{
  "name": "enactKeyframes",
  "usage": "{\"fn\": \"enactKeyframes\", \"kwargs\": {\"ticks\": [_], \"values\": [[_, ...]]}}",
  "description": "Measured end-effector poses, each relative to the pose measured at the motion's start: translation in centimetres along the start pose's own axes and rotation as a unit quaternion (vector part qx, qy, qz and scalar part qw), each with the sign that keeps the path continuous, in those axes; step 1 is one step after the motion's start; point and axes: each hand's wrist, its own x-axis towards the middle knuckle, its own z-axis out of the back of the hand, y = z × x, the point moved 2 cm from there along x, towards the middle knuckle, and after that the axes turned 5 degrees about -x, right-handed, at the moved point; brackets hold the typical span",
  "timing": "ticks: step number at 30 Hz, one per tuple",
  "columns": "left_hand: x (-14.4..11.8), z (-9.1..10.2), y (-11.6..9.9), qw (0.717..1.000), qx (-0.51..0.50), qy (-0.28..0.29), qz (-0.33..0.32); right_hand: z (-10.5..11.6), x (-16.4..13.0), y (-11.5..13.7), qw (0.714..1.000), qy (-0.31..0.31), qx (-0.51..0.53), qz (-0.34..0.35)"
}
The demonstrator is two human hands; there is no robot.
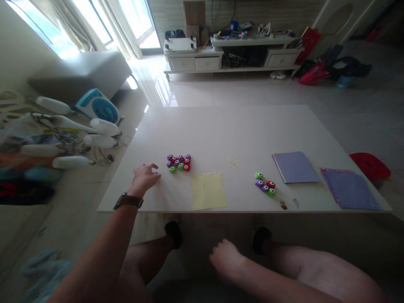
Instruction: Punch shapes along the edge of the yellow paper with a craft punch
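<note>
My left hand (145, 179), with a watch on its wrist, reaches over the left of the white table (233, 130). Its thumb and forefinger are curved apart; a tiny dark spot by the fingertips is too small to name. Just right of it sits a close group of purple, red and green toy pieces with eyes (179, 162). My right hand (225, 259) hangs below the table's near edge, between my knees, fingers curled in and nothing showing in them. A second small group of eyed toy pieces (265, 185) lies right of the middle.
A yellow sheet of paper (208, 191) lies near the front edge, with pale crumbs (233, 162) behind it. On the right are a purple notebook (295, 167), another purple notebook (350, 188) and two small flat items (283, 205). A red stool (369, 166) stands beyond the right edge.
</note>
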Motion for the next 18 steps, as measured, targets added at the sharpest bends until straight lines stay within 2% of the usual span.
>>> {"fn": "enactKeyframes", "kwargs": {"ticks": [3,5,9,12,15,17,18], "values": [[0.3,-1.2,1.5,0.998,-0.021,0.053,0.001,0.0,-0.2,-0.4,1.000,-0.010,0.008,-0.004],[0.4,-1.8,1.8,0.997,-0.037,0.066,-0.007,0.4,-0.3,-0.6,1.000,-0.017,0.008,-0.005],[0.4,-2.2,1.3,0.997,-0.037,0.073,-0.002,2.3,-0.6,-1.3,0.999,-0.034,0.022,0.007],[0.2,-1.6,0.3,0.998,-0.025,0.058,0.021,4.3,-0.7,-2.5,0.997,-0.048,0.052,0.023],[-0.2,-0.5,-1.4,0.996,-0.077,0.037,0.031,6.7,-1.2,-4.7,0.982,-0.118,0.144,0.038],[-0.8,0.0,-3.2,0.983,-0.175,0.039,0.023,8.6,-2.0,-6.7,0.952,-0.205,0.222,0.055],[-1.2,0.1,-4.3,0.970,-0.237,0.056,0.013,9.6,-2.6,-7.9,0.931,-0.251,0.262,0.041]]}}
